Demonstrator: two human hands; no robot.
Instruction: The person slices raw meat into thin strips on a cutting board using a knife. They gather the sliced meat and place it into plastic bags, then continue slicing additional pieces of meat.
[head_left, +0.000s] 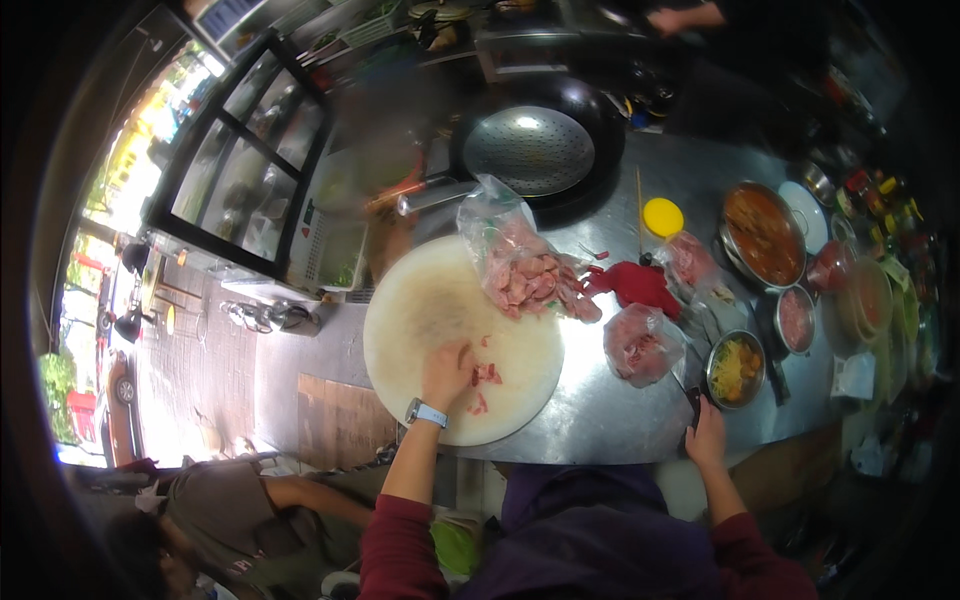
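On a round white cutting board (420, 292), my left hand (448, 373) rests with its fingers curled down against small pieces of raw meat (489, 373). Its fingertips are partly hidden, so whether it grips a piece is unclear. At the table's front edge my right hand (706, 435) holds a knife by its dark handle (694, 403); the blade points away from me, beside a plastic bag of raw meat (641, 346). A larger open clear bag of sliced raw meat (529, 281) lies across the board's far right rim.
A wok (611, 169) with a perforated metal strainer (529, 154) stands behind the board. Right of the red cloth (637, 285) are a pot of reddish stew (761, 232), a bowl of minced meat (795, 319) and a bowl of yellow shreds (735, 367). A person (240, 517) is at lower left.
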